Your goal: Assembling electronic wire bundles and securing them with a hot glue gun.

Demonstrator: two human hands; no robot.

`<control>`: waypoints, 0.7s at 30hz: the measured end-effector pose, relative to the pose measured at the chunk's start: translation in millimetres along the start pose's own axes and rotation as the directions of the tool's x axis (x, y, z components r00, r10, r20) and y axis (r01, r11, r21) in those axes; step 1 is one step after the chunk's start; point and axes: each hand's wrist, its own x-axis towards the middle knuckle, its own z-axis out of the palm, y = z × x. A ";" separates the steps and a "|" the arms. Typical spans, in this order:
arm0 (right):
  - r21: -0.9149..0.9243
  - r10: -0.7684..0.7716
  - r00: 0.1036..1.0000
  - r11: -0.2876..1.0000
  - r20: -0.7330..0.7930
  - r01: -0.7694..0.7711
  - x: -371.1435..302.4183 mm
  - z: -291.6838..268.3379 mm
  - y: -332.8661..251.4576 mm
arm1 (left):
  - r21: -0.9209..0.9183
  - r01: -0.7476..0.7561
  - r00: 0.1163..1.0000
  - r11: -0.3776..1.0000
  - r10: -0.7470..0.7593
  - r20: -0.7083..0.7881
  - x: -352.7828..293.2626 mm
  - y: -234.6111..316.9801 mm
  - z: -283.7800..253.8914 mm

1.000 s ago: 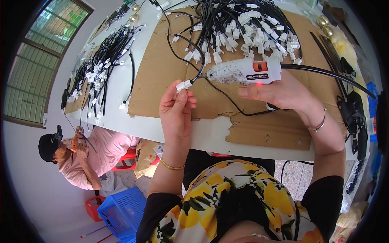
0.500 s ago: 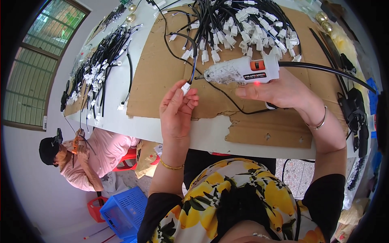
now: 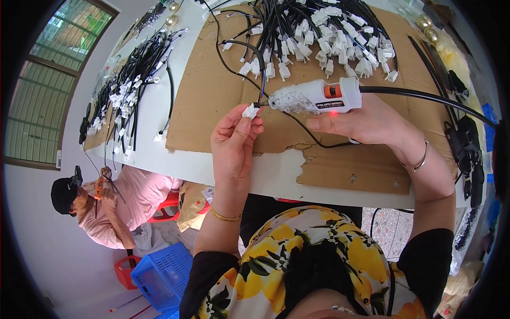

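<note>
My left hand (image 3: 236, 139) pinches a small white plug connector (image 3: 251, 111) between thumb and fingers. Thin wires run up from the connector into a black cable. My right hand (image 3: 353, 125) is wrapped round a white hot glue gun (image 3: 313, 98), its body streaked with glue strings and a red light glowing on it. The gun's nozzle points left and meets the wire end of the connector, at or very near touching. The gun's handle is mostly hidden by my right hand.
Brown cardboard (image 3: 207, 101) covers much of the white table. A heap of black cables with white connectors (image 3: 329, 42) lies at the back, another bundle (image 3: 130, 85) at the left. The gun's black cord (image 3: 425, 93) stretches right. A seated co-worker in pink (image 3: 127, 202) holds an orange tool.
My left hand has turned and raised the connector slightly. The glue gun has moved a little left and down, so its nozzle now reaches the connector's wire end.
</note>
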 end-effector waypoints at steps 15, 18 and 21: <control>-0.090 0.110 0.993 0.990 0.052 -0.106 3.0 5.2 -0.5 | -0.004 -0.006 1.000 1.000 0.006 0.010 0.3 -0.3 0.3; -0.130 0.017 1.000 0.991 0.012 -0.015 4.0 7.5 6.2 | -0.010 -0.007 1.000 1.000 0.008 0.020 0.7 -0.5 0.9; -0.108 -0.024 1.000 0.994 0.014 0.025 5.1 7.6 8.5 | -0.008 -0.010 1.000 1.000 0.010 0.021 0.2 0.0 2.3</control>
